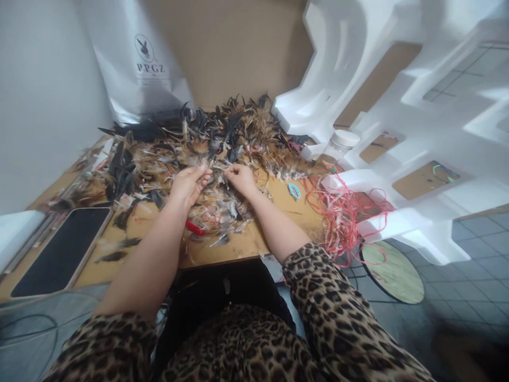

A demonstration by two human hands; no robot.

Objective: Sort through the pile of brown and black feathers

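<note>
A wide heap of brown, black and pale feathers (159,159) covers the back and middle of the table. Over its front part my left hand (190,184) is closed, thumb and fingers pinched together around a small pale feather. Just to its right, my right hand (240,179) is also closed in a pinch, its fingertips at pale feather bits; what exactly they grip is too small to make out. Both hands are a short gap apart. Loose pale feathers (222,207) lie beneath them, with a red object (195,228) near my left wrist.
A phone (63,249) lies at the left. To the right are a blue ring (294,191), tangled pink-red strings (344,217), a white-lidded jar (344,140) and large white foam pieces (449,143). A printed white bag (139,69) stands behind. A round stool (393,270) is lower right.
</note>
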